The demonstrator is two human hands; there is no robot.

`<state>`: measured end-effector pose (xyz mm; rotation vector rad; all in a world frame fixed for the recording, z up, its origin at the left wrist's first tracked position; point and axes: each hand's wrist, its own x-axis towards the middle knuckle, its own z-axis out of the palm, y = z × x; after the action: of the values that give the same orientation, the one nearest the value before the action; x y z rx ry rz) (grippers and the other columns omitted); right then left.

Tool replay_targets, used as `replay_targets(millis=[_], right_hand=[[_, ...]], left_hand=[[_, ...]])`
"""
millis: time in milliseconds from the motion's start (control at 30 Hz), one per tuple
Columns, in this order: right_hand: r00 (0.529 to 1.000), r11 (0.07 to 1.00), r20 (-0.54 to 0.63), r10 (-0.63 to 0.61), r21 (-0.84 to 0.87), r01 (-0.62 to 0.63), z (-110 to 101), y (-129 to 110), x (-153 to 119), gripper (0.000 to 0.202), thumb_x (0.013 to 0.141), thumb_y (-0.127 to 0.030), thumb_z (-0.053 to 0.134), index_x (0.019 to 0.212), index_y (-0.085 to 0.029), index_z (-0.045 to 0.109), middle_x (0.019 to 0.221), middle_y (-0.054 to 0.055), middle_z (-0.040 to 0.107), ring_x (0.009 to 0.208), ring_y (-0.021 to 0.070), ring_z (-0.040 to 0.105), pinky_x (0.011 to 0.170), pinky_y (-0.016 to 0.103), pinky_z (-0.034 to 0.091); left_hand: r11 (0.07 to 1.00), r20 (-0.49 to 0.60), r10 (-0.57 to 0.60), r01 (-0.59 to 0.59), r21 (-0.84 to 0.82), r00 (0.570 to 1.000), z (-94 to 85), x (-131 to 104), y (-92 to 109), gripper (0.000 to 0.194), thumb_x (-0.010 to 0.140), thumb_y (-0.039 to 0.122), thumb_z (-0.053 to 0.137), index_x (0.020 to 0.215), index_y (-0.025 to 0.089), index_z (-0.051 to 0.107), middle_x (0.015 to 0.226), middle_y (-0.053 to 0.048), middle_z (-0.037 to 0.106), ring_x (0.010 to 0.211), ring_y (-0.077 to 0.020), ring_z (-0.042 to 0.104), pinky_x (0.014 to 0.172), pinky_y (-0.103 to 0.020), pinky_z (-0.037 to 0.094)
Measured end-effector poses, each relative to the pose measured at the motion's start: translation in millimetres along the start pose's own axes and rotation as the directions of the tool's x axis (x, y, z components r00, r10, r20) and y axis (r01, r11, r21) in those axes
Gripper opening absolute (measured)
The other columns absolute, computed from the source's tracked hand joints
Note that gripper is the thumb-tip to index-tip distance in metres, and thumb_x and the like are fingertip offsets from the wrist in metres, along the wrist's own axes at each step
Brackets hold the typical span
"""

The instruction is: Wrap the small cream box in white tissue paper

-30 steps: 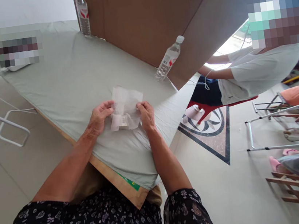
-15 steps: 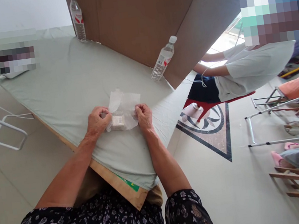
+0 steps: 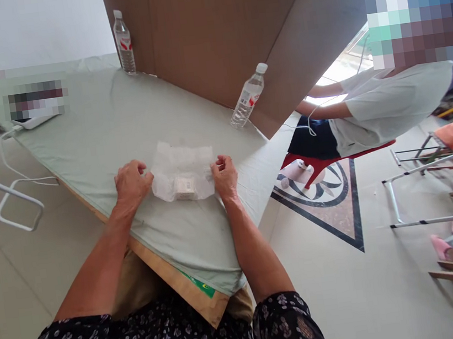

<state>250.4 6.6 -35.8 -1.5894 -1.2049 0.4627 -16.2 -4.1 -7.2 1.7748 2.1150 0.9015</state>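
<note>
A translucent, crinkled sheet of wrapping (image 3: 183,158) lies spread on the cloth-covered table (image 3: 92,137). On its near part rests a small pale block (image 3: 184,187) with printed marks on its face. My left hand (image 3: 133,183) has its fingers curled at the sheet's left edge, the thumb tip against it. At the opposite edge, my right hand (image 3: 224,176) pinches the wrapping between thumb and bent fingers. Neither hand touches the block.
A water bottle (image 3: 245,97) stands beyond my right hand, another bottle (image 3: 125,44) farther back. Both are beside a large brown cardboard panel (image 3: 208,33). A white device (image 3: 38,113) with a cable lies at the far left. A person in a white shirt (image 3: 401,102) sits at the right.
My left hand has moved left, away from the block, and the sheet is spread wider and flatter. The block now shows more fully. The whole view has shifted slightly.
</note>
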Motion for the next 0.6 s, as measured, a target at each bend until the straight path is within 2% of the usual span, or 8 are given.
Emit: replay_targets(millis=[100,200,267,367,400,467,533,600], right_hand=[[0.994,0.995,0.049,-0.1,0.023,0.099,-15,-15,-9,0.036,0.088,-0.047,0.061,0.113,-0.021,0.064,0.108,0.008,0.074,0.088,0.0182,0.065,0.088,0.037,0.052],[0.95,0.991,0.284,-0.129,0.078,0.111,-20,-30,-17,0.046,0.09,-0.058,0.061,0.115,-0.02,0.068,0.107,0.009,0.076,0.096,0.021,0.068,0.088,0.037,0.053],[0.913,0.993,0.392,-0.112,0.078,0.089,-18,-37,-21,0.047,0.087,-0.058,0.067,0.114,-0.02,0.07,0.104,0.008,0.077,0.096,0.0218,0.069,0.089,0.038,0.054],[0.872,0.984,0.459,-0.173,0.11,0.137,-23,-44,-32,0.038,0.087,-0.048,0.07,0.114,-0.022,0.074,0.098,0.005,0.078,0.092,0.0209,0.07,0.091,0.038,0.054],[0.84,0.975,0.496,-0.22,0.145,0.17,-29,-45,-38,0.035,0.089,-0.046,0.068,0.115,-0.023,0.074,0.096,0.004,0.078,0.091,0.0203,0.071,0.092,0.038,0.054],[0.703,0.956,0.648,-0.292,0.21,0.204,-46,-45,-53,0.032,0.092,-0.045,0.067,0.117,-0.026,0.076,0.095,0.002,0.08,0.091,0.0196,0.072,0.092,0.037,0.054],[0.548,0.956,0.785,-0.288,0.205,0.209,-65,-43,-68,0.027,0.092,-0.045,0.07,0.11,-0.027,0.079,0.092,0.002,0.08,0.088,0.0199,0.073,0.088,0.036,0.055],[0.507,0.959,0.821,-0.263,0.163,0.233,-78,-41,-78,0.023,0.094,-0.043,0.069,0.103,-0.026,0.081,0.093,0.004,0.081,0.085,0.0199,0.073,0.083,0.035,0.055]], left_hand=[[0.973,-0.021,0.201,-0.202,-0.107,0.979,-14.6,-11,14,0.025,0.084,0.025,0.054,0.104,0.019,0.068,0.104,-0.011,0.075,0.1,-0.0264,0.069,0.097,-0.043,0.055],[0.89,0.12,0.429,-0.397,-0.225,0.895,-17.7,-14,33,0.038,0.091,0.034,0.05,0.12,0.019,0.068,0.125,-0.011,0.074,0.112,-0.0255,0.069,0.101,-0.04,0.054],[0.876,0.25,0.467,-0.406,-0.26,0.848,-14.4,-9,43,0.05,0.092,0.04,0.05,0.135,0.017,0.063,0.136,-0.013,0.071,0.118,-0.0277,0.067,0.102,-0.042,0.054],[0.913,0.378,0.395,-0.31,-0.266,0.837,-13.8,1,44,0.058,0.095,0.05,0.047,0.139,0.016,0.062,0.111,-0.012,0.078,0.103,-0.0281,0.072,0.093,-0.04,0.055],[0.916,0.385,0.373,-0.268,-0.299,0.844,-16.2,1,40,0.059,0.096,0.054,0.043,0.137,0.016,0.064,0.1,-0.01,0.079,0.094,-0.0271,0.073,0.087,-0.038,0.056],[0.899,0.398,0.352,-0.188,-0.396,0.847,-23.6,-5,27,0.063,0.099,0.061,0.036,0.131,0.018,0.068,0.084,-0.007,0.076,0.074,-0.0237,0.071,0.074,-0.036,0.055],[0.896,0.51,0.351,-0.123,-0.427,0.785,-30.7,-19,12,0.063,0.1,0.063,0.032,0.121,0.02,0.072,0.077,-0.005,0.074,0.059,-0.0206,0.066,0.065,-0.035,0.054],[0.924,0.583,0.36,-0.19,-0.332,0.728,-33.3,-35,1,0.049,0.095,0.057,0.045,0.11,0.022,0.075,0.07,-0.003,0.072,0.056,-0.0204,0.064,0.062,-0.034,0.052]])
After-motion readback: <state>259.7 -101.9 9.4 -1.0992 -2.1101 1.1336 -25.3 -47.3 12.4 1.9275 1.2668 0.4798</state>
